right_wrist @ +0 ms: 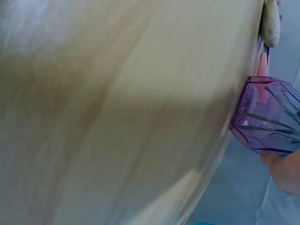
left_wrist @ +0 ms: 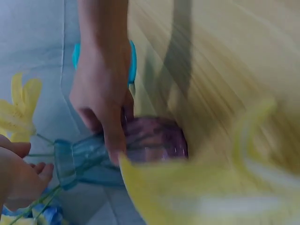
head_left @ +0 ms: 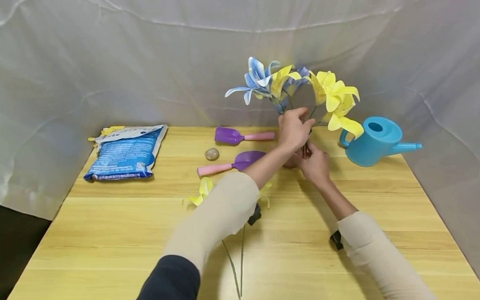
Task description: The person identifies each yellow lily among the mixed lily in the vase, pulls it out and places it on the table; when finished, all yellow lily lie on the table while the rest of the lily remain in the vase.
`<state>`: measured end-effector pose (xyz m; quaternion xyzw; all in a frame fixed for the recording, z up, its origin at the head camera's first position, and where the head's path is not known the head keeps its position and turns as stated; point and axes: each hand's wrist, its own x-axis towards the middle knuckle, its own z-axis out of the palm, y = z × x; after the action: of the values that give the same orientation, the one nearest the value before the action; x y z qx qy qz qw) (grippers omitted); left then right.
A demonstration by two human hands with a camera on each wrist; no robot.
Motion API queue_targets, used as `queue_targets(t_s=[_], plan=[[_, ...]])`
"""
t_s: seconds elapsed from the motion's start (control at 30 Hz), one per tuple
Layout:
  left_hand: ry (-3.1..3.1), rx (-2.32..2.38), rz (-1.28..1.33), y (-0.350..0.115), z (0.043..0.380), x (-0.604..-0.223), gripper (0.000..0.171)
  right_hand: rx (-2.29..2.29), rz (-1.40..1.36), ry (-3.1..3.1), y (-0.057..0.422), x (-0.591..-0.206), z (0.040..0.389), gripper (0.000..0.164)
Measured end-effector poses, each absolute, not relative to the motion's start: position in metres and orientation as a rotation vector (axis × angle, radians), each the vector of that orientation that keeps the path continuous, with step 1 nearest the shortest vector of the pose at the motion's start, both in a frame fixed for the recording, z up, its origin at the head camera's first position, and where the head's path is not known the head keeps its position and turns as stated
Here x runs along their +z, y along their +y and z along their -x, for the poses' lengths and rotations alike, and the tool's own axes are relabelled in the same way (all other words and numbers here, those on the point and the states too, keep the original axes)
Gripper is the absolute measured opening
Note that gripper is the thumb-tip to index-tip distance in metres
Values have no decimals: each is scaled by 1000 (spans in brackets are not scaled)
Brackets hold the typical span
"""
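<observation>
Head: right hand (head_left: 315,163) grips vase (left_wrist: 157,137) (watering can (head_left: 367,147) near table edge (head_left: 428,205)).

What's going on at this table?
A person's right hand grips a vase with blue and yellow flowers in it. The left hand is at the stems, just above the vase's mouth; whether it pinches any is unclear. More yellow flowers lie on the table, partly hidden by the left sleeve. Neither hand touches the watering can.
</observation>
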<state>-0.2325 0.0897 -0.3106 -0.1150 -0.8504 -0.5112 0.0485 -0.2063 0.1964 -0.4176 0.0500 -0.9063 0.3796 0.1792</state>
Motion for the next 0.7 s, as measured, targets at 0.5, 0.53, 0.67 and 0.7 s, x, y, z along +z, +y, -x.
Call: queue_targets(t_s=[0.5,0.53,0.67,0.7], plan=[[-2482,-1299,401,103,243,-310,16,914,-182,-2512,195,-419,212,10],[-2463,-1275,424,102,243,-309,16,901,-174,-2516,195,-419,212,11],[-2408,-1284,495,101,242,-306,17,920,-141,-2547,196,-420,211,12],[-2394,-1290,513,100,242,-305,17,939,-139,-2552,196,-420,211,12]])
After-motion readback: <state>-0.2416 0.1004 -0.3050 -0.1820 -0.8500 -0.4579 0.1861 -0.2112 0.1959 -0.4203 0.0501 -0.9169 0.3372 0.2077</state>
